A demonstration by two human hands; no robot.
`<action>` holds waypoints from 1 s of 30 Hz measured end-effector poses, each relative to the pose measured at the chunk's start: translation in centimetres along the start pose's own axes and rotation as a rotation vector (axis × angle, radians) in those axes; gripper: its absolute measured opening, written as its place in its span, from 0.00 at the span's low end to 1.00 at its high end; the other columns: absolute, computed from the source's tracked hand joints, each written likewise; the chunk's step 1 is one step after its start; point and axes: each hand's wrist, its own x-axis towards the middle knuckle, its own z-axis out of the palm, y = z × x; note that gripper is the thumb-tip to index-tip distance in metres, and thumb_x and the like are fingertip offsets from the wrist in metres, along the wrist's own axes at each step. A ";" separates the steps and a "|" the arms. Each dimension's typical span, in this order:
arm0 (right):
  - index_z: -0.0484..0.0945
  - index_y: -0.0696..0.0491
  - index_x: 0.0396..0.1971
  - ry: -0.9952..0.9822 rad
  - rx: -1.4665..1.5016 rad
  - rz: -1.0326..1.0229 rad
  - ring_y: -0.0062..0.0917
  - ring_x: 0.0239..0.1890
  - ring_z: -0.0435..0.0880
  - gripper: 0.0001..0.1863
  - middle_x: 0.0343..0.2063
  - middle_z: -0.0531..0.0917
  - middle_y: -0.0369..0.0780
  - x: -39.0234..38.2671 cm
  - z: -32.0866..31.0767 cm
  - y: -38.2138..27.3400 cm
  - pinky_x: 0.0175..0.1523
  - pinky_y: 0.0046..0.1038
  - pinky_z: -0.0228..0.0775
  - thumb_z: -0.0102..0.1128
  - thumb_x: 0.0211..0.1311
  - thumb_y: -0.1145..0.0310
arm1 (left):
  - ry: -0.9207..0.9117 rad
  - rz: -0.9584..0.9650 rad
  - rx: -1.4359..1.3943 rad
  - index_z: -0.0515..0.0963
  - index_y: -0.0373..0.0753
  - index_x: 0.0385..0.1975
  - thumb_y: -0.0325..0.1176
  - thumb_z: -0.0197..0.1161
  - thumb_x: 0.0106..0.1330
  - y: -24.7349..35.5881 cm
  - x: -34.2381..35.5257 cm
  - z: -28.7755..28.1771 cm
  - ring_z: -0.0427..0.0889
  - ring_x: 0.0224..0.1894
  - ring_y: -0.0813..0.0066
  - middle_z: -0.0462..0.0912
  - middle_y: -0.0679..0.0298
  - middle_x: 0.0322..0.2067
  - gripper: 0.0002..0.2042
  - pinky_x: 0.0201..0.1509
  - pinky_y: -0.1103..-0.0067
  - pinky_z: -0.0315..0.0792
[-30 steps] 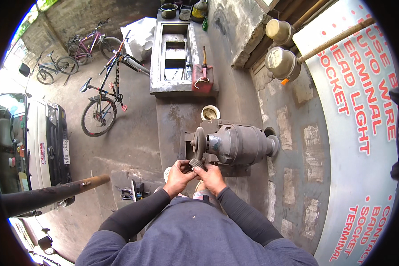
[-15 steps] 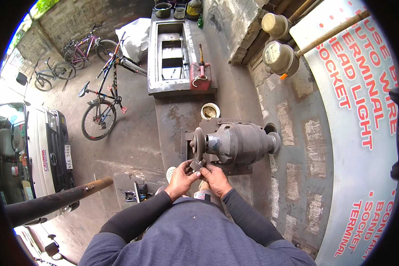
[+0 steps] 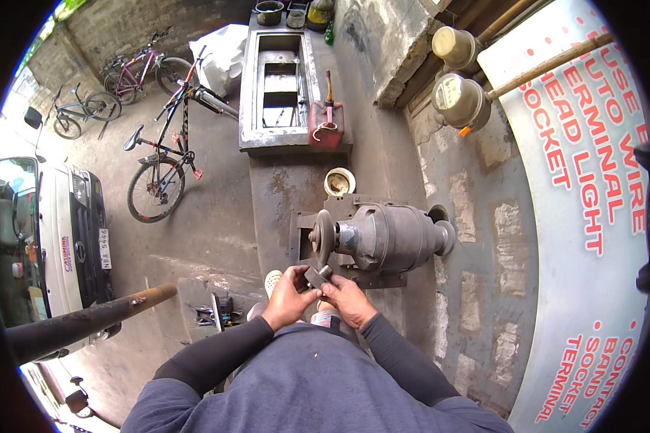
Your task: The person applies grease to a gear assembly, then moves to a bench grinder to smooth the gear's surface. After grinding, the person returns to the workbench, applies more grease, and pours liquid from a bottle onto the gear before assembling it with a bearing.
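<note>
Between my hands, just below the grinding wheel (image 3: 325, 234), I hold a small grey metal part (image 3: 315, 277) with a short round end. My left hand (image 3: 290, 297) pinches it from the left with thumb and fingers. From the right, my right hand (image 3: 348, 299) grips it too, with the thumb near the round end. The wheel sits on the shaft of a large grey bench grinder (image 3: 390, 237). The part is close under the wheel's lower rim; whether they touch, I cannot tell. My fingers hide some of the part.
A white bucket (image 3: 339, 182) stands beyond the grinder. Farther off, a red jerrycan (image 3: 326, 124) sits by a metal-framed basin (image 3: 248, 119). To the left are a bicycle (image 3: 159, 191), a white vehicle (image 3: 56, 245) and a slanting pole (image 3: 94, 321). A lettered signboard (image 3: 556, 289) borders the right.
The part has turned in my fingers: its ridged, toothed side faced up before, and now a smoother side and round end show. Both hands stay close under the wheel.
</note>
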 end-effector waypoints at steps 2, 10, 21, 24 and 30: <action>0.82 0.62 0.61 0.043 0.014 -0.031 0.17 0.51 0.85 0.21 0.50 0.88 0.38 -1.0 1.5 -0.7 0.60 0.25 0.81 0.67 0.82 0.61 | 0.050 0.134 0.259 0.72 0.27 0.68 0.30 0.82 0.66 0.3 -1.3 0.2 0.87 0.66 0.56 0.86 0.44 0.61 0.34 0.71 0.66 0.81; 0.85 0.62 0.57 0.126 0.090 -0.051 0.18 0.44 0.87 0.18 0.45 0.89 0.36 1.0 2.0 -1.8 0.53 0.25 0.83 0.69 0.81 0.62 | 0.148 0.043 0.163 0.74 0.27 0.64 0.33 0.82 0.65 2.2 0.4 1.1 0.89 0.62 0.57 0.88 0.44 0.58 0.32 0.68 0.66 0.82; 0.78 0.62 0.68 -0.090 0.267 -0.087 0.23 0.61 0.85 0.22 0.59 0.87 0.39 -1.9 1.6 -2.7 0.71 0.31 0.79 0.65 0.84 0.64 | -0.055 0.013 -0.204 0.72 0.26 0.70 0.31 0.78 0.71 -0.3 -0.3 0.0 0.85 0.64 0.70 0.88 0.53 0.58 0.32 0.71 0.70 0.79; 0.74 0.60 0.73 -0.135 0.238 -0.027 0.25 0.68 0.81 0.25 0.63 0.84 0.39 -2.3 0.6 -0.7 0.78 0.33 0.72 0.61 0.86 0.63 | -0.292 -0.152 -0.196 0.70 0.26 0.75 0.33 0.79 0.72 0.5 -0.3 -0.7 0.86 0.62 0.71 0.88 0.52 0.58 0.35 0.67 0.71 0.80; 0.81 0.60 0.64 -0.003 -0.039 -0.078 0.20 0.54 0.85 0.21 0.52 0.87 0.36 0.0 0.5 -0.5 0.65 0.31 0.82 0.61 0.86 0.59 | 0.037 0.035 0.208 0.72 0.24 0.71 0.35 0.83 0.65 1.0 0.5 0.5 0.89 0.61 0.60 0.89 0.45 0.58 0.38 0.67 0.67 0.82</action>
